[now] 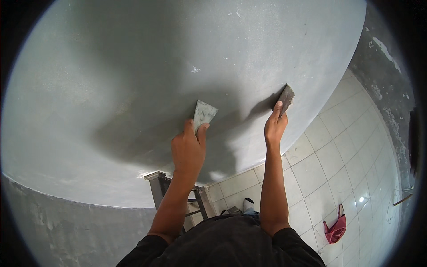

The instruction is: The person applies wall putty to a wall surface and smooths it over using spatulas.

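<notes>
In front of me is a broad grey plastered wall [147, 58] with small white flecks. My left hand [189, 149] is closed on a pale putty scraper [205, 113], a flat blade with grey smears, pinched between thumb and fingers. Its wide end points up toward the wall. To the right, my right hand [275, 127] grips a darker scraper [287, 99], a flat brown-grey plate with a crusted edge, thumb along its face. That tool is tilted, close to the wall; whether either blade touches the surface I cannot tell. Both arms cast shadows there.
A dark metal ladder or stand [158, 187] rises below my left forearm. Pale floor tiles [320, 164] stretch to the right, with a red bag [336, 229] lying on them. A socked foot [248, 204] shows below. Another rough grey wall [378, 66] stands far right.
</notes>
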Tool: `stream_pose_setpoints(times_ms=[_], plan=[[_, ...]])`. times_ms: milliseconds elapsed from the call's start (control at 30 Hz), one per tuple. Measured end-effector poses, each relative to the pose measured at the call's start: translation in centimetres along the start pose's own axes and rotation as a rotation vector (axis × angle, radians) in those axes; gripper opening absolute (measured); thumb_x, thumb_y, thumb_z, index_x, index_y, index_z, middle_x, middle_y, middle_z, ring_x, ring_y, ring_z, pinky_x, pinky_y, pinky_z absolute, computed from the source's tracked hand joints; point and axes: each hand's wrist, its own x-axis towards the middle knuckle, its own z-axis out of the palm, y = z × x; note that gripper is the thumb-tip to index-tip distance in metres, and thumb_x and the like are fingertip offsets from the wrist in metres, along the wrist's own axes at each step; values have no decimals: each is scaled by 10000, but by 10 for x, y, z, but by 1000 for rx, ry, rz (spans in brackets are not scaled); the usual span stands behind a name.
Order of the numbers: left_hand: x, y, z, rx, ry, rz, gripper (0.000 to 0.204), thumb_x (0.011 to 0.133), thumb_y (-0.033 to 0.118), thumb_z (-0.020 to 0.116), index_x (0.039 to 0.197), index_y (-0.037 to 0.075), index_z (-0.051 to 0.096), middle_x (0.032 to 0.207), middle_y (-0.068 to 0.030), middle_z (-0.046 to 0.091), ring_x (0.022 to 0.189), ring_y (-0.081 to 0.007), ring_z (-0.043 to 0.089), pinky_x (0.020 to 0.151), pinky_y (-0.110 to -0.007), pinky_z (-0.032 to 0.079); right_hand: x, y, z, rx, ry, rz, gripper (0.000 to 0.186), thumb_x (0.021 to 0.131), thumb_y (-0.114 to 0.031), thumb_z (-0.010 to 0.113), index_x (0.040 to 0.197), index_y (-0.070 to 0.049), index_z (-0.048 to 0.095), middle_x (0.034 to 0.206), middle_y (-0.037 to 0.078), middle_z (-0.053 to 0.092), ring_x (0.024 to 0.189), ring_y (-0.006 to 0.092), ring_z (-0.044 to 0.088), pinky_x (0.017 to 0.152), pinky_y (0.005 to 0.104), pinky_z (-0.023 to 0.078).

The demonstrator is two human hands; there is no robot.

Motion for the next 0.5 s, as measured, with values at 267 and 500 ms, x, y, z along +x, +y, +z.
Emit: stream_pose_setpoints(times_ms=[267,500], plan=[[23,33,14,-14,-161,-69,263,940,246,618,897,-12,644,633,-160,661,612,-374,674,584,-423,523,-2,-16,-4,-38,-108,237,553,1062,-368,410,1311,114,514,1041,264,667,897,321,616,861,387,471],[12,13,12,-35,-182,-199,294,953,279,592,874,-3,623,682,-255,634,666,-458,636,646,-531,497,-1,-6,0,-49,-167,177,539,1064,-354,411,1310,116,507,1091,276,658,957,335,626,882,391,466]])
